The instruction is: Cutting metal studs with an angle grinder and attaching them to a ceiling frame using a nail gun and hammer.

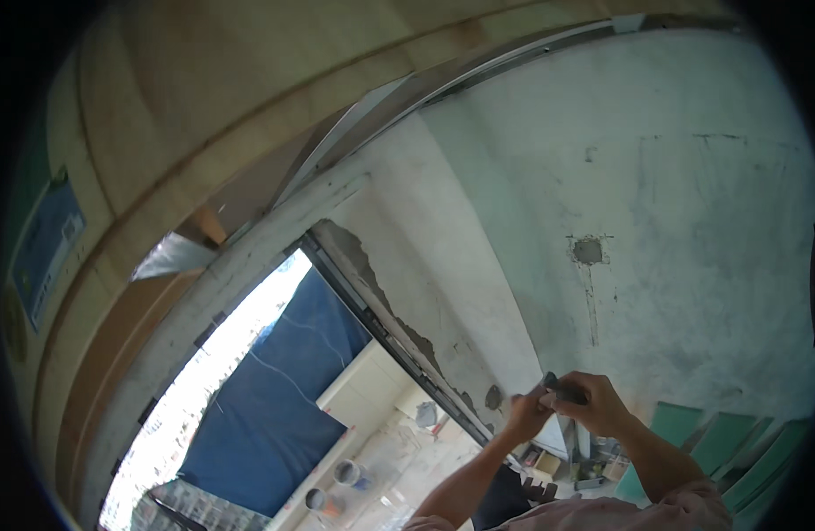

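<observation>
My two hands meet in front of the wall, near the lower right of the head view. My right hand (pixel 599 404) is closed around a short dark object (pixel 565 390), like a stubby cylinder with a wider end; its kind is too small to tell. Against its near side my left hand (pixel 525 417) is closed too, its fingertips touching or almost touching the right hand's fingers. What the left fingers pinch, if anything, is hidden.
Overhead curves a wooden panel (pixel 248 75). The pale wall (pixel 708 257) has a grey patch (pixel 588 251). Left is a dark-framed opening with a blue sheet (pixel 275 398) and two buckets (pixel 347 473) beyond. Green boards (pixel 722 442) lean at lower right, beside floor clutter (pixel 593 469).
</observation>
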A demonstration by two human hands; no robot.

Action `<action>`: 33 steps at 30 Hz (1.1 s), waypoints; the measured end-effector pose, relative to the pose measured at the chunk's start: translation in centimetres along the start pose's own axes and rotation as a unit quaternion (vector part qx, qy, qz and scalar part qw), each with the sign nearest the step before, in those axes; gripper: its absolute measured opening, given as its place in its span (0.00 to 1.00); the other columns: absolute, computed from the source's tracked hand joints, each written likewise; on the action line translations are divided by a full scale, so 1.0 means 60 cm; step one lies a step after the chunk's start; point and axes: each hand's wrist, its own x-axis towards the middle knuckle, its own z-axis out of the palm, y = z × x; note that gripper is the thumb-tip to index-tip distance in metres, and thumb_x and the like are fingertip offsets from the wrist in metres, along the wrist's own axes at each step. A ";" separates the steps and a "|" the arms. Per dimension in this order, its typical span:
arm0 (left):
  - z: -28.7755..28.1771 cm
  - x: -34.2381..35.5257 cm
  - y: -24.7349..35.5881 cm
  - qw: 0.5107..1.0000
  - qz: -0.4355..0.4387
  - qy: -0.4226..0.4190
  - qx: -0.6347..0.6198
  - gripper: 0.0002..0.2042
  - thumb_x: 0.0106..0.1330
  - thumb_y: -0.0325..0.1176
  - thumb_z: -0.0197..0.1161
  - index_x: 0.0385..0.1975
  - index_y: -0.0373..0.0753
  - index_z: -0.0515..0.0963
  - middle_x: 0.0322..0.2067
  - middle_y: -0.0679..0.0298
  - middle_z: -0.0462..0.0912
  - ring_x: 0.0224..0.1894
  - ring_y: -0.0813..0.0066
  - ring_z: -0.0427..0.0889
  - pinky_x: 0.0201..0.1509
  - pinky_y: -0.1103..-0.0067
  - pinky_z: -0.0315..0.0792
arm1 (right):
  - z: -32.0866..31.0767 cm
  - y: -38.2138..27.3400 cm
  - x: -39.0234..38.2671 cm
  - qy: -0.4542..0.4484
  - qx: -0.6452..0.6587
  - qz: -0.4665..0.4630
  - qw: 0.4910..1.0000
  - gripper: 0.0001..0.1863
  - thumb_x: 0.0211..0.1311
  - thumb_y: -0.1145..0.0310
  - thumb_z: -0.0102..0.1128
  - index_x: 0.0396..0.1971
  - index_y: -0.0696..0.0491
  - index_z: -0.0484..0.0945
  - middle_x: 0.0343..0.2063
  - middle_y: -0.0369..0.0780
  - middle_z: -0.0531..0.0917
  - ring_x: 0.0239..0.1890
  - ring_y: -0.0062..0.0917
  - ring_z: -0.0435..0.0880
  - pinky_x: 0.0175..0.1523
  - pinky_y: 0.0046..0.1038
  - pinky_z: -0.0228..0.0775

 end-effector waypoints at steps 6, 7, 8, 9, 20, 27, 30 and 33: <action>0.071 -0.018 0.031 0.960 -0.036 -0.096 -0.260 0.18 0.64 0.29 0.69 0.53 0.38 0.74 0.43 0.52 0.84 0.48 0.63 0.86 0.49 0.71 0.76 | -0.008 0.062 -0.052 0.056 0.017 -0.020 0.998 0.23 0.56 0.66 0.71 0.50 0.58 0.78 0.30 0.43 0.85 0.33 0.28 0.84 0.42 0.30 0.75; 0.067 -0.020 0.038 0.961 -0.040 -0.100 -0.254 0.18 0.64 0.29 0.69 0.53 0.38 0.74 0.43 0.52 0.84 0.48 0.63 0.86 0.49 0.71 0.76 | -0.006 0.069 -0.058 0.057 0.021 -0.014 0.998 0.24 0.55 0.67 0.71 0.52 0.58 0.78 0.32 0.43 0.86 0.33 0.28 0.84 0.42 0.30 0.75; 0.059 -0.018 0.044 0.964 -0.040 -0.090 -0.249 0.18 0.64 0.29 0.68 0.53 0.37 0.74 0.43 0.54 0.84 0.47 0.65 0.85 0.49 0.71 0.76 | -0.005 0.084 -0.059 0.071 0.038 -0.027 0.996 0.25 0.55 0.68 0.72 0.53 0.57 0.77 0.37 0.43 0.86 0.39 0.28 0.85 0.46 0.32 0.74; 0.052 -0.016 0.050 0.966 -0.040 -0.078 -0.243 0.18 0.65 0.29 0.68 0.53 0.36 0.73 0.44 0.55 0.84 0.47 0.67 0.84 0.49 0.72 0.76 | 0.002 0.104 -0.056 0.070 0.046 -0.027 0.996 0.25 0.55 0.68 0.72 0.53 0.57 0.77 0.37 0.43 0.86 0.39 0.28 0.85 0.46 0.32 0.74; -0.197 0.094 0.093 0.994 0.047 0.094 0.012 0.46 0.48 0.37 0.81 0.67 0.41 0.60 0.65 0.56 0.62 0.66 0.57 0.64 0.65 0.64 0.65 | -0.038 0.082 0.039 0.100 -0.028 -0.137 0.985 0.15 0.68 0.62 0.59 0.43 0.57 0.70 0.28 0.49 0.80 0.32 0.46 0.81 0.40 0.42 0.73; -0.616 0.260 0.410 0.784 0.212 0.479 0.333 0.45 0.55 0.34 0.76 0.70 0.34 0.54 0.67 0.47 0.60 0.71 0.49 0.58 0.75 0.61 0.53 | -0.173 -0.261 0.176 0.161 -0.486 -0.417 0.751 0.22 0.65 0.46 0.60 0.43 0.50 0.71 0.25 0.41 0.79 0.26 0.38 0.82 0.30 0.39 0.72; -0.681 0.319 0.449 0.823 0.176 0.416 0.344 0.40 0.56 0.39 0.76 0.66 0.30 0.63 0.66 0.46 0.65 0.70 0.50 0.61 0.72 0.62 0.56 | -0.211 -0.385 0.197 0.179 -0.624 -0.422 0.632 0.20 0.64 0.45 0.60 0.42 0.45 0.73 0.24 0.38 0.79 0.27 0.36 0.84 0.30 0.36 0.75; -0.741 0.346 0.453 0.883 0.232 0.329 0.242 0.37 0.57 0.42 0.75 0.62 0.28 0.69 0.62 0.46 0.72 0.66 0.54 0.68 0.71 0.69 0.60 | -0.210 -0.457 0.205 0.185 -0.642 -0.463 0.583 0.19 0.63 0.44 0.60 0.40 0.44 0.73 0.21 0.38 0.80 0.26 0.36 0.85 0.31 0.36 0.75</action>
